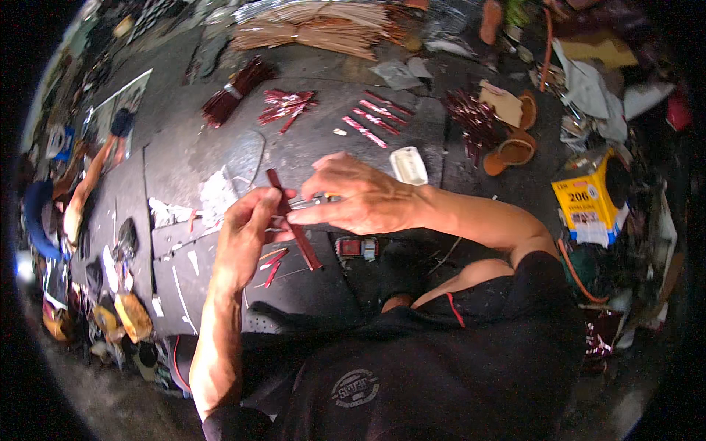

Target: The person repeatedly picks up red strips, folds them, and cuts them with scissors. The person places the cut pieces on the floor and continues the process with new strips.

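Observation:
My left hand (246, 231) pinches a dark red flat strip (306, 248) between thumb and fingers; the strip slants, its upper end above the thumb. From the right, my right hand (368, 197) reaches to the strip, its index finger extended and fingertips close to the strip's middle. Under its curled fingers shows a slim metal tool (318, 200) with a yellow part; its kind is hidden. Short red strip pieces (273, 268) lie on the dark work surface (220, 275) below my left hand. A small red and grey box-like object (358, 248) sits below my right hand.
Farther off lie a tied dark red bundle (232, 92), a pile of red wrapped strips (287, 105) and several separate wrapped strips (375, 117). A white tray (409, 165) sits beyond my right wrist. Sandals (509, 153) and a yellow bag (581, 197) are right; another person's arm (92, 176) is left.

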`<action>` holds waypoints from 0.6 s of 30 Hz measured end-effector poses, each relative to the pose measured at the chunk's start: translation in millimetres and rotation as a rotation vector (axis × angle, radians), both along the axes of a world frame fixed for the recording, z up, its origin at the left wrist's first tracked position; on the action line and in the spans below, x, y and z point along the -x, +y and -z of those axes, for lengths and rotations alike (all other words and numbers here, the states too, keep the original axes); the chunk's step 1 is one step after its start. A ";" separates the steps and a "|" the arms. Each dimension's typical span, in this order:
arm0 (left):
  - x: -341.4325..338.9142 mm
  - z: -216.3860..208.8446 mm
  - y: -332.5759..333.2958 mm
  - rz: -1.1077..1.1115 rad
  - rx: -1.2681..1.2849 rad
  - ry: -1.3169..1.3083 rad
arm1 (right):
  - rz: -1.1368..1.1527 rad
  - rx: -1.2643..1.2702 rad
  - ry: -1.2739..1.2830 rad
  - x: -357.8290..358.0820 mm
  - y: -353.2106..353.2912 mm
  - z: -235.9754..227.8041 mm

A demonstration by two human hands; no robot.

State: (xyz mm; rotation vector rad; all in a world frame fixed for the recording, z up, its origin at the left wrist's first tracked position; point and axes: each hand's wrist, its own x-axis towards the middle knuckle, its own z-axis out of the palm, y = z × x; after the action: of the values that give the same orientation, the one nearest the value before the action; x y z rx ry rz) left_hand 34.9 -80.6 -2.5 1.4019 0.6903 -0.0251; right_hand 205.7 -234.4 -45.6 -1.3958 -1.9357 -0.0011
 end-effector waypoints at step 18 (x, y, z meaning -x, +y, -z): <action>-4.5 2.1 -4.9 0.045 -0.033 0.005 | -0.005 -0.027 -0.022 0.0 -11.4 2.5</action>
State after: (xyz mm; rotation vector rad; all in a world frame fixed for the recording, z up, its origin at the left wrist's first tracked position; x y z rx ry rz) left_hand 39.4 -85.5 -4.6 1.4496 0.6662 -0.0525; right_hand 205.7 -245.8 -48.1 -1.3789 -1.9498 -0.0403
